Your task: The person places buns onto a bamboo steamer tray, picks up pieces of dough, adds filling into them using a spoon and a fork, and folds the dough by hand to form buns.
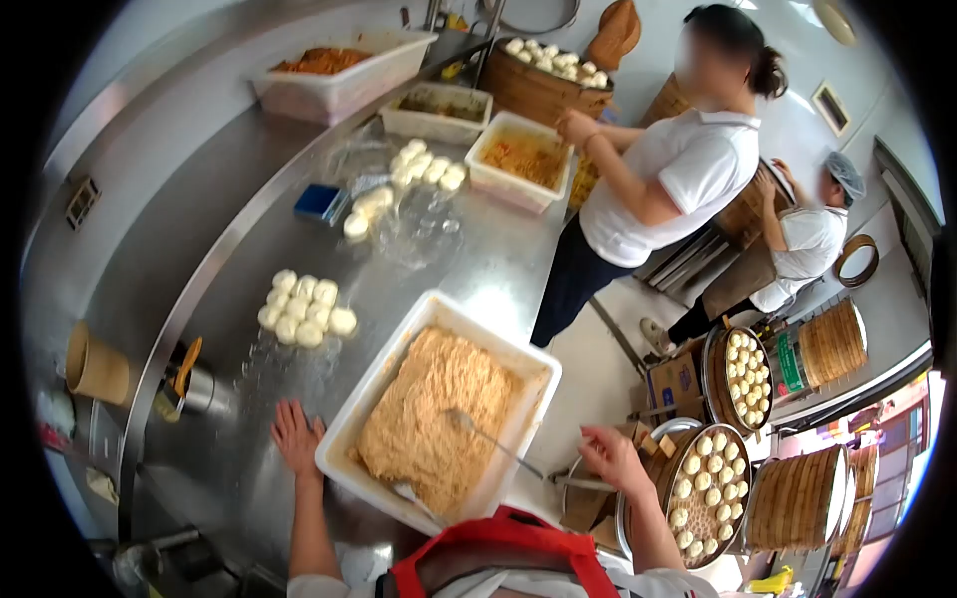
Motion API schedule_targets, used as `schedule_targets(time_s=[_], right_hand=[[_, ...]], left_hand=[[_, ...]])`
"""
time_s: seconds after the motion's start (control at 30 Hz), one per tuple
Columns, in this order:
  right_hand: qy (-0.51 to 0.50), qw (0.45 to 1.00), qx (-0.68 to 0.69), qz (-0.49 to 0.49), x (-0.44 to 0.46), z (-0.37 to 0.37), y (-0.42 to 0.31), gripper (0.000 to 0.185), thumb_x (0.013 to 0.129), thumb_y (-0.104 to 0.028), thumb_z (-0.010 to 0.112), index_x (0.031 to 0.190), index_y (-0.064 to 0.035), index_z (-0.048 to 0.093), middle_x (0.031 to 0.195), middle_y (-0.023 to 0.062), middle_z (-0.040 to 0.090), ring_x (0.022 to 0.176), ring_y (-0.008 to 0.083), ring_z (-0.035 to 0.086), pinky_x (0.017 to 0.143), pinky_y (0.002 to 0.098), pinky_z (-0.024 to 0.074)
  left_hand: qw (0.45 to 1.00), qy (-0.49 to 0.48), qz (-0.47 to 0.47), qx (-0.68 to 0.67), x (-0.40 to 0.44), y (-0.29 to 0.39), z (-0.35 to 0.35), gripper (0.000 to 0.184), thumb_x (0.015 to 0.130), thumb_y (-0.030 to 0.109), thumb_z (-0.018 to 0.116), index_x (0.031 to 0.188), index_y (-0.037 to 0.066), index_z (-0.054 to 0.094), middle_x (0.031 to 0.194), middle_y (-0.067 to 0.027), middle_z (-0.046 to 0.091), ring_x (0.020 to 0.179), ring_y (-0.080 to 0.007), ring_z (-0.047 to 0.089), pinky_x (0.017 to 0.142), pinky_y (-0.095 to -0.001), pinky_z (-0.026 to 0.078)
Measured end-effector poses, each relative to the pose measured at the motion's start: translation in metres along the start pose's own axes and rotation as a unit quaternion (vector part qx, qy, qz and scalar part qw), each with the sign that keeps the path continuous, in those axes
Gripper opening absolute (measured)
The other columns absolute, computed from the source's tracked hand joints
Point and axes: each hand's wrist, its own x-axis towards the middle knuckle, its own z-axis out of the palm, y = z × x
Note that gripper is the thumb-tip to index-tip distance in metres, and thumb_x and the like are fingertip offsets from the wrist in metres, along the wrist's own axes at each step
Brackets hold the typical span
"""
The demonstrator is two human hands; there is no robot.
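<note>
My left hand (296, 439) lies flat on the steel table (224, 429), fingers spread, just left of a large white tub (374, 374). My right hand (613, 460) hangs in the air right of the tub, fingers loosely bent and apart, with nothing visible in it. The tub holds a mound of pale orange filling (429, 399). A metal spoon (498, 444) rests in the filling, its handle toward my right hand. Another metal utensil (414, 496) lies at the tub's near end. Several white dough balls (307, 309) sit beyond my left hand.
More dough pieces (374, 202), a blue box (320, 203) and tubs of filling (518, 159) stand farther along the table. A co-worker (668, 189) stands at its right edge, another person (807, 239) behind. Steamer trays with buns (710, 488) stand at right; a metal pot (197, 389) is left.
</note>
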Motion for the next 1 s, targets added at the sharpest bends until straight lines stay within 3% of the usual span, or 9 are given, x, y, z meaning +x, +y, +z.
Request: schedule_targets(time_s=[0.13, 0.2, 0.23, 0.3, 0.4, 0.73, 0.9, 1.0], right_hand=[[-0.045, 0.994, 0.059, -0.075, 0.003, 0.016, -0.052, 0.043, 0.089, -0.023, 0.064, 0.125, -0.0005, 0.054, 0.105, 0.0115, 0.065, 0.092, 0.0173, 0.061, 0.076, 0.0294, 0.0483], [-0.079, 0.992, 0.048, -0.090, 0.000, 0.030, -0.062, 0.051, 0.088, -0.026, 0.065, 0.130, -0.0019, 0.050, 0.109, 0.0152, 0.064, 0.095, 0.0214, 0.063, 0.076, 0.0319, 0.0496], [-0.091, 0.990, 0.036, -0.100, 0.000, 0.035, -0.066, 0.055, 0.088, -0.028, 0.066, 0.133, -0.0026, 0.049, 0.112, 0.0178, 0.062, 0.097, 0.0244, 0.064, 0.074, 0.0335, 0.0512], [-0.108, 0.989, -0.006, -0.102, -0.003, 0.044, -0.078, 0.054, 0.086, -0.026, 0.068, 0.131, -0.0023, 0.050, 0.108, 0.0192, 0.063, 0.094, 0.0264, 0.066, 0.073, 0.0353, 0.0524], [-0.097, 0.986, -0.044, -0.128, -0.002, 0.058, -0.078, 0.049, 0.085, -0.020, 0.067, 0.128, -0.0019, 0.051, 0.098, 0.0196, 0.063, 0.084, 0.0292, 0.067, 0.069, 0.0377, 0.0532], [0.003, 0.917, -0.310, -0.253, 0.020, 0.071, -0.095, 0.033, 0.081, -0.003, 0.060, 0.114, -0.0069, 0.063, 0.075, 0.0112, 0.061, 0.061, 0.0296, 0.062, 0.056, 0.0405, 0.0498], [0.033, 0.919, -0.275, -0.280, 0.029, 0.031, -0.113, 0.032, 0.080, -0.001, 0.059, 0.112, -0.0070, 0.064, 0.070, 0.0112, 0.061, 0.055, 0.0276, 0.061, 0.052, 0.0387, 0.0489], [0.045, 0.912, -0.286, -0.290, 0.054, 0.021, -0.132, 0.029, 0.081, -0.002, 0.059, 0.109, -0.0073, 0.065, 0.069, 0.0125, 0.061, 0.057, 0.0288, 0.062, 0.052, 0.0380, 0.0488]], left_hand=[[1.000, 0.012, 0.018, 0.000, 0.002, -0.002, 0.002, 0.062, 0.092, 0.039, 0.049, 0.145, 0.010, 0.034, 0.154, -0.0119, 0.026, 0.143, -0.0274, 0.020, 0.115, -0.0492, 0.012], [0.998, 0.039, 0.042, -0.013, 0.009, -0.023, 0.027, 0.060, 0.094, 0.040, 0.047, 0.145, 0.011, 0.033, 0.154, -0.0111, 0.025, 0.144, -0.0264, 0.017, 0.115, -0.0490, 0.010], [0.999, 0.002, 0.022, -0.026, 0.008, -0.025, 0.016, 0.060, 0.094, 0.040, 0.047, 0.145, 0.012, 0.033, 0.154, -0.0107, 0.025, 0.144, -0.0261, 0.016, 0.115, -0.0494, 0.009], [0.996, -0.064, -0.013, -0.063, 0.004, -0.011, -0.006, 0.060, 0.094, 0.041, 0.046, 0.145, 0.012, 0.033, 0.154, -0.0100, 0.024, 0.145, -0.0257, 0.014, 0.115, -0.0500, 0.007], [0.999, 0.018, 0.030, 0.026, -0.015, -0.010, 0.011, 0.061, 0.094, 0.042, 0.047, 0.144, 0.012, 0.033, 0.155, -0.0088, 0.023, 0.145, -0.0254, 0.013, 0.115, -0.0519, 0.006], [1.000, 0.019, 0.016, 0.000, -0.017, -0.005, 0.011, 0.060, 0.093, 0.043, 0.048, 0.145, 0.014, 0.033, 0.155, -0.0096, 0.021, 0.145, -0.0257, 0.013, 0.115, -0.0524, 0.004], [0.997, 0.003, 0.018, -0.071, -0.015, -0.010, 0.009, 0.057, 0.095, 0.041, 0.046, 0.143, 0.013, 0.035, 0.153, -0.0102, 0.026, 0.144, -0.0266, 0.015, 0.115, -0.0522, 0.005], [0.999, 0.012, 0.011, -0.041, -0.011, -0.005, 0.000, 0.054, 0.094, 0.038, 0.047, 0.140, 0.012, 0.039, 0.149, -0.0114, 0.032, 0.142, -0.0276, 0.019, 0.115, -0.0519, 0.008]])
